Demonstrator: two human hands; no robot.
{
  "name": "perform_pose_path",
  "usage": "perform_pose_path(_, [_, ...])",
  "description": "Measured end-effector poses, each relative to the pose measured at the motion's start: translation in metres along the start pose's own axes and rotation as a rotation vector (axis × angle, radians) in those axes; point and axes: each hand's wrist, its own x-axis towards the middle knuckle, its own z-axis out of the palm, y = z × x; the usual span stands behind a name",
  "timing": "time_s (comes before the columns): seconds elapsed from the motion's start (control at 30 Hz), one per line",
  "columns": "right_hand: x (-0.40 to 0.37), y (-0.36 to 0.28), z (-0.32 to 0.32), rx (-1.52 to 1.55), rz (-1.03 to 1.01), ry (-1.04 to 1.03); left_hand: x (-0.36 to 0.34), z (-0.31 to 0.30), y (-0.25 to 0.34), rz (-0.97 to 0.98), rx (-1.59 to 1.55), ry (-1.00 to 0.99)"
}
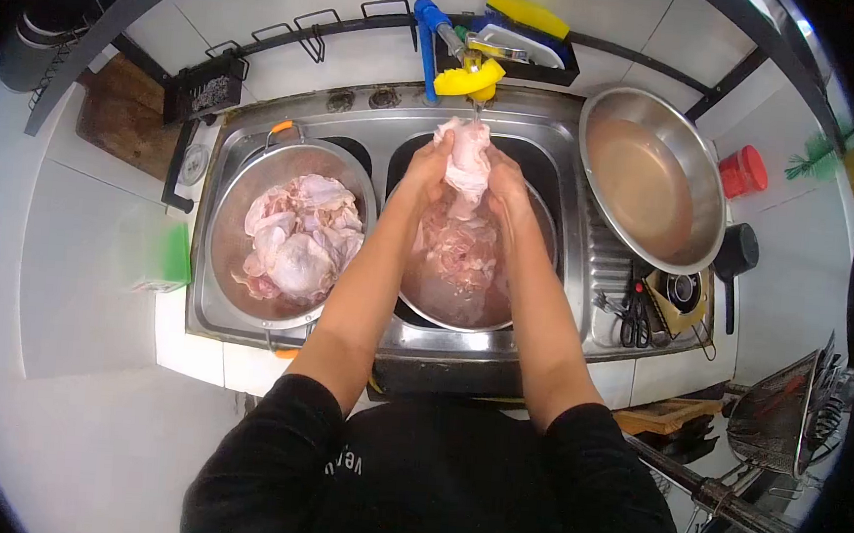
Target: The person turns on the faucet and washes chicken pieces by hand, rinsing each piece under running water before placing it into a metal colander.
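Between my left hand (pixel 431 166) and my right hand (pixel 504 180) is a pale piece of raw chicken (pixel 468 160), gripped from both sides. It hangs right under the faucet (pixel 477 82), where water runs onto it. Below my hands, a metal bowl (pixel 546 225) sits in the right sink basin, holding cloudy pinkish water and more raw meat (pixel 456 249). Over the left basin stands a wide metal pan (pixel 229 268) with orange-covered handles, heaped with raw chicken pieces (pixel 304 248). Some fingertips are hidden behind the piece I hold.
A large steel basin (pixel 708 177) of cloudy water leans on the drainboard at right. Scissors (pixel 635 321) lie near it, beside a red cup (pixel 744 172) and a dark pot (pixel 737 253). A sponge caddy (pixel 559 75) hangs behind the faucet. Wire utensils (pixel 783 410) crowd the lower right.
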Motion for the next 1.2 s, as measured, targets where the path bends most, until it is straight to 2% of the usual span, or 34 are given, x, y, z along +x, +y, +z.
perform_pose_path(0.13, [-0.004, -0.01, 0.001, -0.036, -0.046, -0.012, 0.01, -0.009, -0.001, 0.026, 0.057, 0.048])
perform_pose_path(0.2, [-0.006, -0.016, -0.001, -0.095, -0.067, -0.216, 0.012, -0.013, -0.004, 0.108, 0.129, -0.036])
perform_pose_path(0.23, [-0.008, -0.013, -0.001, -0.094, -0.068, -0.209, 0.015, -0.008, -0.008, 0.102, 0.129, -0.04])
perform_pose_path(0.3, [-0.01, -0.002, 0.003, -0.167, -0.229, -0.168, 0.019, 0.004, -0.018, 0.314, 0.163, 0.24])
perform_pose_path(0.33, [-0.008, 0.001, 0.004, -0.215, -0.233, -0.113, 0.018, 0.006, -0.02, 0.313, 0.162, 0.246])
perform_pose_path(0.37, [-0.005, 0.006, 0.005, -0.213, -0.225, -0.115, 0.017, 0.008, -0.022, 0.49, 0.378, 0.393])
perform_pose_path(0.43, [0.001, 0.014, 0.007, -0.404, -0.434, -0.036, 0.011, 0.017, -0.018, 0.837, 0.82, 0.679])
perform_pose_path(0.47, [0.001, 0.018, 0.008, -0.468, -0.504, 0.046, 0.008, 0.023, -0.013, 0.848, 0.782, 0.679])
perform_pose_path(0.5, [0.002, 0.016, 0.006, -0.467, -0.501, 0.043, 0.017, 0.02, -0.015, 0.847, 0.784, 0.683])
perform_pose_path(0.57, [0.003, 0.011, 0.001, -0.621, -0.638, 0.264, 0.037, 0.003, -0.019, 0.56, 0.779, 0.599])
perform_pose_path(0.63, [-0.022, -0.03, 0.014, -0.645, -0.232, 0.299, 0.028, 0.008, -0.015, 0.353, 0.997, 0.483])
perform_pose_path(0.67, [-0.017, -0.027, 0.007, -0.552, -0.284, 0.247, 0.027, 0.004, -0.02, 0.351, 1.004, 0.511])
perform_pose_path(0.7, [-0.014, -0.028, 0.005, -0.455, -0.342, 0.207, 0.025, 0.006, -0.025, 0.377, 0.843, 0.472])
perform_pose_path(0.73, [-0.012, -0.025, 0.002, -0.451, -0.341, 0.205, 0.023, 0.007, -0.028, 0.4, 0.678, 0.419])
perform_pose_path(0.77, [-0.011, -0.026, -0.004, -0.402, -0.323, 0.175, 0.022, 0.007, -0.032, 0.399, 0.675, 0.413])
perform_pose_path(0.83, [-0.014, -0.033, -0.013, -0.364, -0.314, 0.164, 0.014, 0.012, -0.036, 0.243, 0.149, 0.154])
perform_pose_path(0.9, [-0.018, -0.032, -0.01, -0.405, -0.231, 0.175, 0.002, 0.014, -0.038, 0.217, 0.119, 0.121])
perform_pose_path(0.97, [-0.023, -0.032, -0.007, -0.345, -0.252, 0.175, -0.01, 0.009, -0.038, 0.182, 0.073, 0.096])
perform_pose_path(1.03, [-0.015, -0.023, -0.01, -0.319, -0.297, 0.078, -0.017, 0.011, -0.034, 0.233, 0.041, 0.167])
perform_pose_path(1.1, [-0.013, -0.017, -0.009, -0.253, -0.32, 0.075, -0.02, 0.012, -0.03, 0.458, 0.304, 0.322])
perform_pose_path(1.13, [-0.014, -0.016, -0.008, -0.252, -0.284, 0.083, -0.019, 0.01, -0.029, 0.46, 0.304, 0.32])
perform_pose_path(1.2, [-0.012, -0.011, -0.007, -0.249, -0.253, 0.095, -0.02, 0.01, -0.026, 0.327, 0.222, 0.212])
